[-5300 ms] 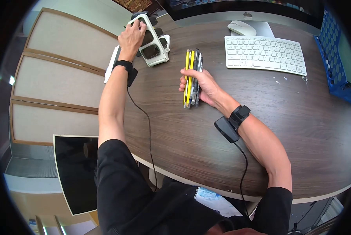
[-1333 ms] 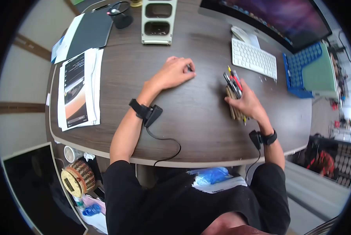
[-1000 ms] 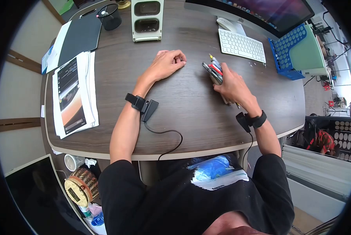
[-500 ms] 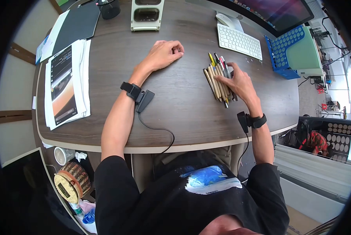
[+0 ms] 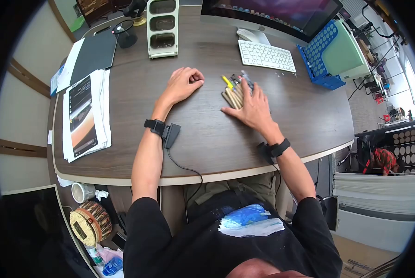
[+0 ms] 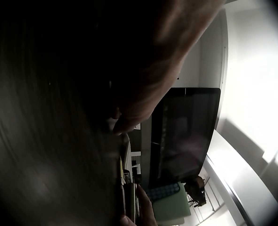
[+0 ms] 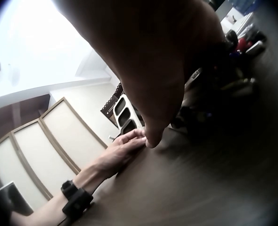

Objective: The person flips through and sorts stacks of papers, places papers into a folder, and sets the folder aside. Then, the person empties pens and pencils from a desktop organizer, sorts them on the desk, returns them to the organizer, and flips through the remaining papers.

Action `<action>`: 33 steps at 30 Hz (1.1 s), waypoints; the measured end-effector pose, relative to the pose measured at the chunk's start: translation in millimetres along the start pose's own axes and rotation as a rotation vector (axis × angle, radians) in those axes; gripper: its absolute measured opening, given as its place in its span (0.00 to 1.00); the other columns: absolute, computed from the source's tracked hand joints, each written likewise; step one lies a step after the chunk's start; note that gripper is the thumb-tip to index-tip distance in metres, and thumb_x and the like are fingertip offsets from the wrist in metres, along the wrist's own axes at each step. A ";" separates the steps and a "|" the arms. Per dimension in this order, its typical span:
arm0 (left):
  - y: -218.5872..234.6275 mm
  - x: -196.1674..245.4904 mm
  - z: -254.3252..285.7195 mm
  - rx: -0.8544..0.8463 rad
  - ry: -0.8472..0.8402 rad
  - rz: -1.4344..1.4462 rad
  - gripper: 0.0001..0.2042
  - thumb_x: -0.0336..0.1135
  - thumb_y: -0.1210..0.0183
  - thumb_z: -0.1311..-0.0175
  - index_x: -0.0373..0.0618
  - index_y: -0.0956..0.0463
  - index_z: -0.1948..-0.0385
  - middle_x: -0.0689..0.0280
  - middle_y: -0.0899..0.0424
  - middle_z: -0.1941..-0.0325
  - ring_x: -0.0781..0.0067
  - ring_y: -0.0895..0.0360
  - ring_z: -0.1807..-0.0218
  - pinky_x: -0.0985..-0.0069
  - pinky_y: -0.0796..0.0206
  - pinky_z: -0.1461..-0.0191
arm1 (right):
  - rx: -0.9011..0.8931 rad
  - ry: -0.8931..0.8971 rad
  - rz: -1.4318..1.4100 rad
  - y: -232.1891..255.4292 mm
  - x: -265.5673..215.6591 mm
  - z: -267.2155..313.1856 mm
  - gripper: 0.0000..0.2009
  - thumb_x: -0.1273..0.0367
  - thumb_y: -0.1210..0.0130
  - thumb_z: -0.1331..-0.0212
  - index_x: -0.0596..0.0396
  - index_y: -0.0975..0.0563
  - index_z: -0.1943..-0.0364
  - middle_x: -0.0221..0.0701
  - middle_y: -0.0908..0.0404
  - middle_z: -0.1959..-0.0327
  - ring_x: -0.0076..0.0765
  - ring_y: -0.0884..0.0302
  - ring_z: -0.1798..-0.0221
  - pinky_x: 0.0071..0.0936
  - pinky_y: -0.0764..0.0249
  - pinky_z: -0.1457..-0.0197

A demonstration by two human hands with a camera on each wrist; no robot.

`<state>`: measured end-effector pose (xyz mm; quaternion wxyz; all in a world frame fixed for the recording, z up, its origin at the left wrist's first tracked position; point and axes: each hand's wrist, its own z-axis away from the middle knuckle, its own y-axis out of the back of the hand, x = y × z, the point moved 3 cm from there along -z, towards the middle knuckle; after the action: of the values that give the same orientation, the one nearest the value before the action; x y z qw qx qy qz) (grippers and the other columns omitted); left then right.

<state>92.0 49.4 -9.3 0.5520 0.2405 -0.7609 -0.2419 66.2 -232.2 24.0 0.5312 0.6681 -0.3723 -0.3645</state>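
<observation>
In the head view, my right hand (image 5: 255, 110) lies over a loose bundle of wooden pencils (image 5: 234, 98) and pens, its fingers straight and the thumb spread out to the left. A yellow pen (image 5: 227, 82) sticks out at the far end of the bundle. Part of the bundle is hidden under the palm. Red and dark pen ends (image 7: 242, 44) show beyond the hand in the right wrist view. To the left, my left hand (image 5: 183, 85) rests on the table with loosely curled fingers and holds nothing. It is apart from the bundle.
An off-white holder (image 5: 163, 54) with three compartments stands behind my left hand. A black mesh cup (image 5: 125, 37) and printed papers (image 5: 88, 116) are at the left. At the back right are a white keyboard (image 5: 267, 55), a mouse (image 5: 247, 34), a monitor and a blue file rack (image 5: 316, 69).
Earlier my left hand touched the off-white holder and my right hand gripped the bundle. Now the left rests on the table, and the right has loosened its fingers over the bundle.
</observation>
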 end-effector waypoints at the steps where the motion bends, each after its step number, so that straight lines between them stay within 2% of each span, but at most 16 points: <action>1: 0.0 -0.1 -0.3 -0.016 0.014 0.002 0.08 0.39 0.31 0.31 0.48 0.13 0.57 0.69 0.16 0.61 0.68 0.21 0.53 0.65 0.29 0.36 | 0.043 0.050 -0.025 -1.3 -5.8 2.3 0.58 0.35 0.31 0.42 0.53 0.43 0.15 0.68 0.33 0.29 0.77 0.33 0.26 0.64 0.30 0.25; 4: -1.3 -1.0 0.4 0.010 -0.005 -0.025 0.08 0.40 0.31 0.30 0.49 0.13 0.58 0.70 0.16 0.61 0.70 0.21 0.53 0.64 0.33 0.30 | -0.048 0.129 -0.160 0.0 0.2 1.4 0.56 0.44 0.24 0.44 0.53 0.42 0.16 0.61 0.30 0.30 0.71 0.30 0.27 0.60 0.28 0.27; 5: -0.3 0.4 0.4 -0.001 0.003 -0.027 0.07 0.40 0.32 0.29 0.49 0.14 0.58 0.71 0.17 0.62 0.71 0.21 0.53 0.64 0.37 0.25 | -0.049 0.140 -0.209 11.2 -0.2 0.9 0.51 0.52 0.23 0.45 0.54 0.38 0.19 0.54 0.26 0.32 0.63 0.27 0.29 0.53 0.26 0.27; 8: -0.1 0.6 -0.4 -0.007 0.000 -0.026 0.07 0.40 0.34 0.28 0.49 0.14 0.57 0.71 0.17 0.62 0.71 0.21 0.54 0.62 0.39 0.21 | -0.184 0.130 -0.317 31.9 12.8 -7.5 0.47 0.55 0.25 0.43 0.55 0.35 0.21 0.51 0.23 0.34 0.59 0.25 0.30 0.48 0.26 0.26; 9: -1.7 0.5 1.1 -0.006 0.009 -0.024 0.07 0.40 0.34 0.28 0.49 0.14 0.57 0.71 0.17 0.62 0.71 0.21 0.54 0.62 0.39 0.21 | -0.155 0.160 -0.354 33.5 20.6 -11.0 0.44 0.56 0.27 0.38 0.52 0.35 0.20 0.50 0.24 0.29 0.55 0.25 0.27 0.48 0.26 0.23; 10: -1.4 0.1 0.8 -0.008 0.007 -0.018 0.07 0.39 0.34 0.27 0.49 0.14 0.57 0.71 0.18 0.63 0.71 0.20 0.54 0.61 0.41 0.19 | -0.158 0.168 -0.355 33.5 28.2 -16.4 0.44 0.56 0.27 0.38 0.52 0.35 0.20 0.50 0.24 0.29 0.55 0.25 0.27 0.48 0.26 0.23; 12: 2.0 -0.2 -1.3 -0.002 0.008 -0.016 0.07 0.39 0.35 0.27 0.49 0.14 0.57 0.71 0.18 0.64 0.71 0.20 0.55 0.60 0.42 0.16 | -0.220 -0.022 -0.507 27.1 47.9 -27.1 0.41 0.57 0.29 0.35 0.53 0.34 0.21 0.50 0.20 0.32 0.53 0.20 0.31 0.45 0.23 0.27; 13: 1.9 0.3 -1.1 -0.004 0.017 -0.008 0.07 0.39 0.35 0.27 0.49 0.14 0.57 0.71 0.18 0.65 0.71 0.20 0.56 0.59 0.43 0.15 | -0.135 0.004 -0.511 26.3 50.3 -29.7 0.34 0.58 0.32 0.30 0.55 0.30 0.24 0.50 0.15 0.37 0.52 0.15 0.37 0.42 0.21 0.32; 18: 1.1 0.6 0.7 -0.007 0.043 0.004 0.07 0.39 0.35 0.27 0.49 0.14 0.57 0.72 0.19 0.66 0.71 0.20 0.57 0.59 0.44 0.15 | -0.161 -0.039 -0.561 33.6 65.7 -37.5 0.25 0.57 0.35 0.26 0.59 0.20 0.34 0.52 0.14 0.40 0.57 0.15 0.36 0.46 0.21 0.30; 21: 0.6 0.7 -1.4 -0.004 0.044 0.003 0.07 0.39 0.35 0.27 0.49 0.14 0.57 0.72 0.19 0.66 0.72 0.20 0.57 0.59 0.44 0.15 | -0.101 -0.034 -0.483 32.0 71.4 -34.8 0.33 0.51 0.32 0.30 0.55 0.25 0.27 0.54 0.17 0.36 0.59 0.20 0.30 0.46 0.23 0.27; 23: 1.9 1.5 0.2 -0.003 0.042 0.000 0.06 0.38 0.35 0.27 0.48 0.14 0.57 0.72 0.19 0.66 0.72 0.20 0.57 0.59 0.43 0.15 | -0.169 -0.011 -0.357 41.1 45.5 -23.9 0.48 0.42 0.28 0.38 0.50 0.34 0.19 0.56 0.26 0.27 0.62 0.28 0.23 0.49 0.26 0.22; 24: 2.0 1.5 1.8 -0.005 0.050 -0.001 0.06 0.38 0.35 0.27 0.48 0.14 0.57 0.72 0.19 0.66 0.72 0.20 0.57 0.59 0.43 0.15 | -0.176 -0.010 -0.361 37.3 39.0 -18.4 0.48 0.42 0.28 0.38 0.50 0.34 0.19 0.56 0.26 0.27 0.62 0.28 0.23 0.49 0.26 0.22; 26: 2.3 2.1 1.1 0.009 0.024 0.006 0.06 0.38 0.35 0.27 0.48 0.14 0.57 0.72 0.19 0.66 0.72 0.20 0.57 0.59 0.43 0.15 | -0.205 0.136 -0.020 28.8 27.7 -10.3 0.59 0.36 0.25 0.47 0.45 0.43 0.15 0.56 0.36 0.19 0.65 0.37 0.17 0.51 0.30 0.19; 28: 1.6 2.4 0.1 0.008 0.023 0.006 0.06 0.38 0.34 0.27 0.48 0.14 0.57 0.72 0.19 0.66 0.72 0.20 0.58 0.59 0.42 0.15 | -0.195 0.147 -0.004 25.0 29.7 -8.8 0.60 0.41 0.22 0.50 0.44 0.43 0.14 0.56 0.36 0.21 0.65 0.34 0.20 0.54 0.29 0.21; 30: 1.2 0.8 0.7 0.008 0.026 0.003 0.06 0.38 0.34 0.27 0.48 0.14 0.57 0.72 0.19 0.66 0.72 0.20 0.58 0.59 0.42 0.15 | -0.218 0.166 -0.232 28.5 31.3 -11.1 0.59 0.50 0.20 0.53 0.44 0.42 0.15 0.54 0.30 0.29 0.64 0.28 0.27 0.56 0.28 0.23; 33: 1.1 1.6 0.1 0.013 0.028 0.001 0.06 0.37 0.34 0.27 0.48 0.14 0.57 0.72 0.20 0.66 0.72 0.21 0.58 0.59 0.42 0.16 | -0.214 0.190 -0.193 26.7 27.1 -8.3 0.59 0.57 0.21 0.58 0.46 0.42 0.15 0.51 0.28 0.36 0.61 0.26 0.34 0.54 0.26 0.27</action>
<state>91.3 49.3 -7.5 0.5613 0.2472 -0.7546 -0.2333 83.0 -256.8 49.1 0.5945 0.6719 -0.2139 -0.3866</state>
